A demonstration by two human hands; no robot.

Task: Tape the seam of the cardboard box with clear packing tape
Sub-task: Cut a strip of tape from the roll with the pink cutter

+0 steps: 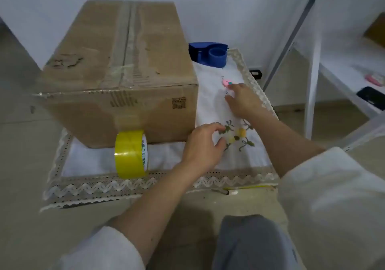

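Observation:
A closed cardboard box (123, 69) stands on a white embroidered cloth (214, 103); old tape runs along its top seam (128, 40). A yellowish roll of packing tape (131, 153) stands on edge against the box's front face. A small pink object (226, 82) lies on the cloth right of the box. My right hand (241, 100) reaches toward it, fingertips just touching or nearly touching it. My left hand (205, 144) hovers over the cloth by the box's front right corner, fingers curled and apart, holding nothing.
A blue tape dispenser (210, 54) sits behind the cloth, right of the box. White shelving (312, 61) stands on the right, holding a dark phone (371, 98) and a pink item (375, 79). The cloth's lace edge (129, 186) overhangs the tiled floor.

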